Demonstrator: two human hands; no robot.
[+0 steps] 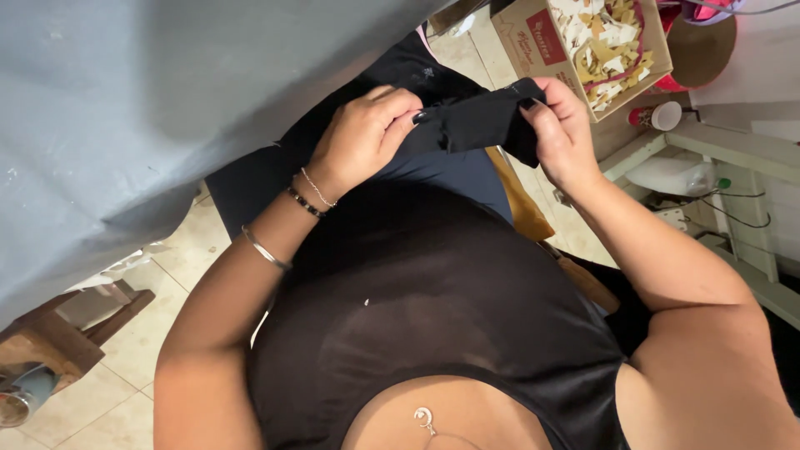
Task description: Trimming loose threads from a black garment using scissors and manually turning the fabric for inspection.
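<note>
Black fabric piece (479, 121) held above the lap, stretched between both hands. Head view: best keep it taut, pinching near the edges. Left hand (362, 133) fingers curled closed on its left end; right hand (558, 125) clamped on the right end. Cardboard box of scraps (583, 42) beyond.

On my left the grey cloth (125, 100) hangs very near my left hand (362, 137), so there is little room on that side. Ahead, the cardboard box (517, 37) of scraps stands just beyond my right hand (562, 129). Between box and cloth, tiled floor (467, 46) shows open.
</note>
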